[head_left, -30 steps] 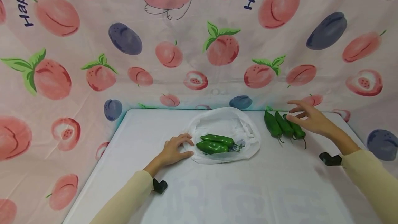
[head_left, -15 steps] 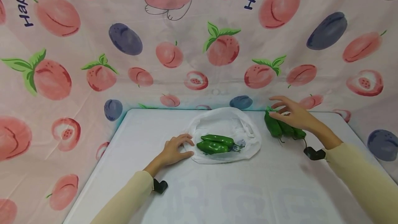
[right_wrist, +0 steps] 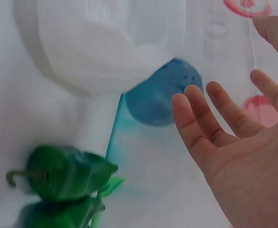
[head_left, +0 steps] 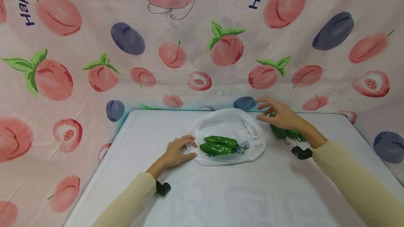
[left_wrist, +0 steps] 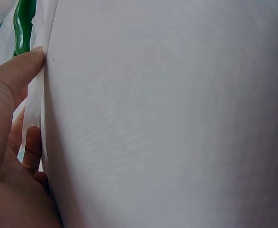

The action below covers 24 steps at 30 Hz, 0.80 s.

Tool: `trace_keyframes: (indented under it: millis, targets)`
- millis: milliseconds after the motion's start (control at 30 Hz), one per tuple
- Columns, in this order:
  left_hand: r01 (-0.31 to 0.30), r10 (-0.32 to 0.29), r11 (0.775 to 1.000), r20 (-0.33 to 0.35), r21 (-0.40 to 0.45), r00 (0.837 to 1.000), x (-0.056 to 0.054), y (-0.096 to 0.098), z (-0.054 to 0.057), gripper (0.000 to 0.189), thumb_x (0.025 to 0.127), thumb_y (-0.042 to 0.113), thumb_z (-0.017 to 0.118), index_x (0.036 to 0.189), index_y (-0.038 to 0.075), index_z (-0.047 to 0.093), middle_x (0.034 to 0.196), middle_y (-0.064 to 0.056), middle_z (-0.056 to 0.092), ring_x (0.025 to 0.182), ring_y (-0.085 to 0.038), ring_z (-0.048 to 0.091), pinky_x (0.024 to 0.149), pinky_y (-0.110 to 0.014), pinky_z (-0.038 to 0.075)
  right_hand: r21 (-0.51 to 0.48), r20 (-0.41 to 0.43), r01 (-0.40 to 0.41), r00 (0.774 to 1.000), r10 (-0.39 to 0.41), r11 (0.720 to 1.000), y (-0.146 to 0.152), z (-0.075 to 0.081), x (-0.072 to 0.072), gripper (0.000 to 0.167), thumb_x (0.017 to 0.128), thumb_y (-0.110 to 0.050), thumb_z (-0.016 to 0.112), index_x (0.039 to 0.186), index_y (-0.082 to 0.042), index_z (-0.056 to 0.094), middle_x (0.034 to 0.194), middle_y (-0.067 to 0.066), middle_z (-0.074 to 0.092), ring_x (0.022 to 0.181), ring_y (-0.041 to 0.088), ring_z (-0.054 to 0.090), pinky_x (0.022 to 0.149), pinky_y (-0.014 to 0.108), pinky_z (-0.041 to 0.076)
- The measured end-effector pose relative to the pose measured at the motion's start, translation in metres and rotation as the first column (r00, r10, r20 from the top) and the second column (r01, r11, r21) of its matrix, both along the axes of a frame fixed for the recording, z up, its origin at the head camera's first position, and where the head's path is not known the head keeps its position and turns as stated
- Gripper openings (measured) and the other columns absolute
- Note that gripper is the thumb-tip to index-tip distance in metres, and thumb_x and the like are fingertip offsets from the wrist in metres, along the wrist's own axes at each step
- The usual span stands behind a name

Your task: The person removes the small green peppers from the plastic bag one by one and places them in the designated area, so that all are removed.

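Observation:
In the head view, a white plastic bag [head_left: 233,116] lies spread open on the table. Two glossy green peppers [head_left: 217,149] lie in its mouth, stems to the right. My left hand [head_left: 177,151] holds the bag's left edge; the left wrist view has the thumb and curled fingers at the thin film. My right hand [head_left: 281,115] hovers by the bag's upper right, fingers apart and holding nothing. Beneath it, more green peppers [head_left: 279,132] lie on the table, partly hidden by the hand and wrist. They appear blurred in the right wrist view.
The white table [head_left: 240,192] ends at a back edge against a hanging fruit-print cloth [head_left: 189,59]. Black wrist cameras are worn at the left [head_left: 162,188] and right [head_left: 302,152] cuffs.
My right hand has moved left, from above the rightmost loose peppers toward the bag, with nothing in it. The left hand, bag and peppers stay where they were.

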<state>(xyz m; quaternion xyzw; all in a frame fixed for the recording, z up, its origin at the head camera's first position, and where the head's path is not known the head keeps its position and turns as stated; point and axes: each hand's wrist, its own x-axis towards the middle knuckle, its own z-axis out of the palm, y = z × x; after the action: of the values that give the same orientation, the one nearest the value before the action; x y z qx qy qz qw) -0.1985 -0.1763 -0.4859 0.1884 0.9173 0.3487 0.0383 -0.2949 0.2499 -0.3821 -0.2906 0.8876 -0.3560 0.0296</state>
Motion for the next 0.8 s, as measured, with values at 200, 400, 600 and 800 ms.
trace_keyframes:
  millis: [200,400,600,800]
  targets:
    - [0.004,-0.004,1.000,0.005,0.010,1.000,0.000,0.000,-0.001,0.026,0.092,0.028,0.079,0.115,0.022,0.070,0.145,0.002,0.056,0.102,-0.015,0.050,0.091,-0.046,0.026,-0.007,0.004,-0.043,0.999,0.043,0.999,-0.018,-0.002,0.000,0.062,0.095,-0.024,0.076,0.149,-0.015,0.046,0.129,0.025,0.062,0.103,0.033,0.069,0.085,0.050,0.057]
    - [0.004,-0.004,1.000,-0.010,0.002,1.000,0.000,-0.001,-0.001,0.026,0.092,0.028,0.079,0.115,0.023,0.070,0.144,0.002,0.056,0.102,-0.015,0.050,0.091,-0.046,0.027,-0.025,0.002,-0.090,0.996,0.090,0.996,-0.036,-0.005,0.001,0.060,0.093,-0.021,0.078,0.146,-0.014,0.050,0.126,0.022,0.064,0.100,0.029,0.069,0.083,0.047,0.058]
    - [0.012,-0.012,1.000,-0.018,0.006,1.000,0.000,-0.001,-0.001,0.025,0.092,0.027,0.079,0.115,0.021,0.070,0.144,0.000,0.056,0.101,-0.016,0.050,0.091,-0.047,0.028,-0.037,0.037,-0.127,0.991,0.128,0.991,-0.050,-0.012,0.000,0.059,0.094,-0.022,0.078,0.146,-0.014,0.050,0.125,0.018,0.065,0.100,0.026,0.070,0.084,0.046,0.058]
    - [0.016,-0.015,1.000,-0.021,0.013,1.000,-0.001,-0.001,-0.002,0.025,0.092,0.028,0.079,0.115,0.020,0.070,0.144,-0.002,0.057,0.101,-0.017,0.051,0.091,-0.049,0.027,-0.050,0.079,-0.158,0.984,0.161,0.986,-0.063,-0.016,0.002,0.058,0.095,-0.023,0.076,0.147,-0.014,0.050,0.126,0.016,0.064,0.100,0.025,0.069,0.086,0.045,0.057]
